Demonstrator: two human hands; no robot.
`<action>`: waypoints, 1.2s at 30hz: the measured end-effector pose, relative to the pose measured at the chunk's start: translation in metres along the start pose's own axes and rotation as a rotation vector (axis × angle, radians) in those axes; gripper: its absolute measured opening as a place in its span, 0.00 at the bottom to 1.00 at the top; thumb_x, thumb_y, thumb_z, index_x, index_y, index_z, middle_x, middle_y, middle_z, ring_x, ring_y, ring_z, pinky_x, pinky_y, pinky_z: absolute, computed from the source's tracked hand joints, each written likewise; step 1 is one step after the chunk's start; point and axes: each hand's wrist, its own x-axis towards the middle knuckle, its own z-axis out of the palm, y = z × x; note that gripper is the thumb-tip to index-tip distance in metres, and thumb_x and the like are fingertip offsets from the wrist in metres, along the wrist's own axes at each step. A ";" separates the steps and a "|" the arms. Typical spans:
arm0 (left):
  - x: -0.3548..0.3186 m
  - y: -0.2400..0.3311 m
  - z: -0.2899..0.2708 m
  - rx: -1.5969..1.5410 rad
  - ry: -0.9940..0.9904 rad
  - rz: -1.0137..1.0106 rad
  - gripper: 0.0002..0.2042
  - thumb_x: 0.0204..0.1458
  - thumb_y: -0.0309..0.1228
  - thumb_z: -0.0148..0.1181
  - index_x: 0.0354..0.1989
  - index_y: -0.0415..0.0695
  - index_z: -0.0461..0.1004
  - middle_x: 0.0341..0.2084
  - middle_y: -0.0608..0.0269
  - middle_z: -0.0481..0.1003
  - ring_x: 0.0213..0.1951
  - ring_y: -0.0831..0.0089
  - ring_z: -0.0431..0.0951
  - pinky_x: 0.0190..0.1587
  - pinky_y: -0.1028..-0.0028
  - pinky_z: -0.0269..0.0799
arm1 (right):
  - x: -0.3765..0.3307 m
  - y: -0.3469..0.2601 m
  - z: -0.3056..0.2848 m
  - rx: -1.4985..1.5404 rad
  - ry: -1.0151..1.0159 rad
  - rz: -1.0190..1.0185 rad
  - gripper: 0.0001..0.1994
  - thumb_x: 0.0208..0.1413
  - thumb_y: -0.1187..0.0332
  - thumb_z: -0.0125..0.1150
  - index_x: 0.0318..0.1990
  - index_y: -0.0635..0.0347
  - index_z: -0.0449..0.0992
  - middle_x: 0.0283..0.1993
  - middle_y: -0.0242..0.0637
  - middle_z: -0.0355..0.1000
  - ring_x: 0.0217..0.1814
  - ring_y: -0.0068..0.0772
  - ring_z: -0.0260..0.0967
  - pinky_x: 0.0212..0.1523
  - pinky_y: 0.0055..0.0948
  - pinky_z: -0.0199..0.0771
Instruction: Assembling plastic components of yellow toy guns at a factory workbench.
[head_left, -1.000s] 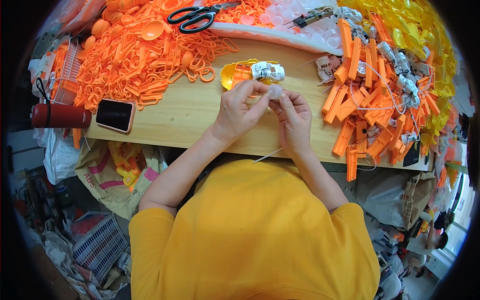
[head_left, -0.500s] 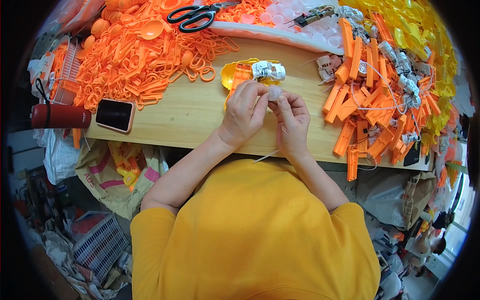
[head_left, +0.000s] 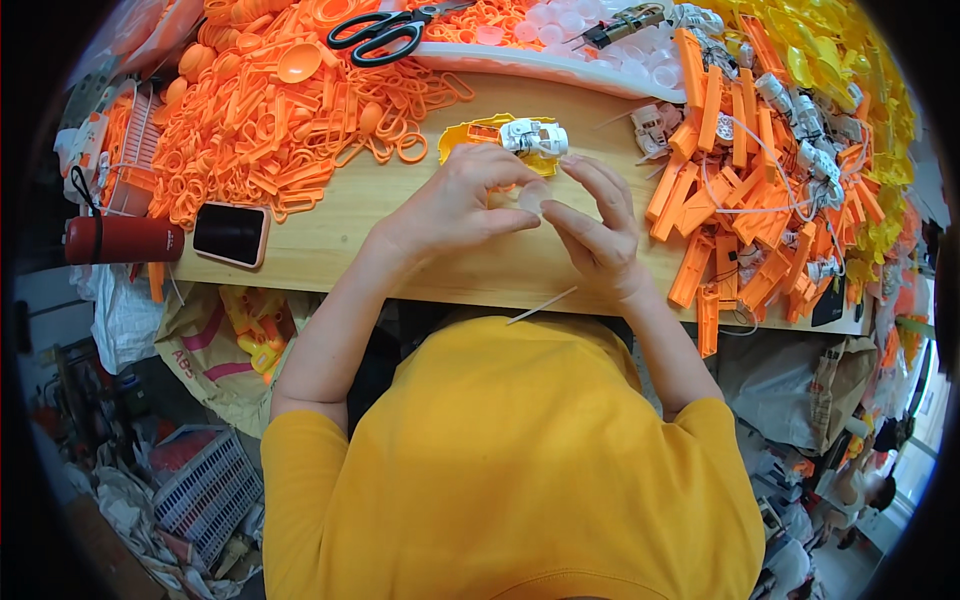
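Between my hands is a small translucent plastic cap (head_left: 535,195), round and cup-like. My left hand (head_left: 455,200) is closed on its left edge with thumb and fingers. My right hand (head_left: 603,225) has its fingers curved and apart, one fingertip touching or very near the cap's right edge. Just beyond lies a yellow plastic shell (head_left: 459,133), partly covered by my left hand. It carries an orange part and a white motor-like unit (head_left: 535,136) with thin dark wires.
Orange plastic parts (head_left: 270,130) heap at the left, near black-handled scissors (head_left: 376,36). A phone (head_left: 231,234) and red bottle (head_left: 124,240) sit left. Orange holders (head_left: 735,200) with wired white units pile right, beside yellow shells (head_left: 820,65). A white tray (head_left: 540,60) holds clear caps.
My hands have come nearer to me and moved apart, the right one loosening its pinch. The cap has shifted slightly left and nearer. The yellow shell shows more plainly.
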 end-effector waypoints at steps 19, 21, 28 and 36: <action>-0.007 0.008 0.029 0.490 0.177 0.061 0.10 0.35 0.27 0.66 0.28 0.46 0.73 0.33 0.63 0.72 0.46 0.65 0.71 0.52 0.60 0.58 | -0.011 -0.005 0.033 0.230 -0.044 0.448 0.04 0.45 0.81 0.64 0.29 0.66 0.75 0.28 0.37 0.70 0.29 0.28 0.69 0.30 0.24 0.70; -0.005 0.008 0.032 0.536 0.233 0.115 0.12 0.34 0.28 0.68 0.30 0.45 0.74 0.42 0.60 0.71 0.51 0.62 0.68 0.54 0.59 0.57 | -0.013 -0.004 0.035 0.219 -0.030 0.445 0.04 0.46 0.80 0.63 0.29 0.66 0.73 0.29 0.36 0.70 0.29 0.27 0.68 0.30 0.24 0.70; 0.002 -0.014 0.016 0.486 0.333 0.120 0.17 0.33 0.37 0.72 0.35 0.51 0.78 0.48 0.61 0.69 0.54 0.61 0.66 0.53 0.59 0.55 | -0.009 -0.004 0.006 0.598 0.019 0.766 0.04 0.51 0.81 0.59 0.29 0.64 0.71 0.32 0.30 0.68 0.36 0.22 0.65 0.40 0.20 0.63; 0.001 -0.012 0.008 0.514 0.310 0.044 0.17 0.38 0.37 0.71 0.39 0.50 0.79 0.41 0.63 0.72 0.47 0.64 0.70 0.49 0.62 0.59 | 0.003 0.016 -0.005 0.474 -0.016 0.505 0.10 0.52 0.81 0.56 0.42 0.64 0.72 0.43 0.37 0.69 0.47 0.30 0.67 0.51 0.27 0.65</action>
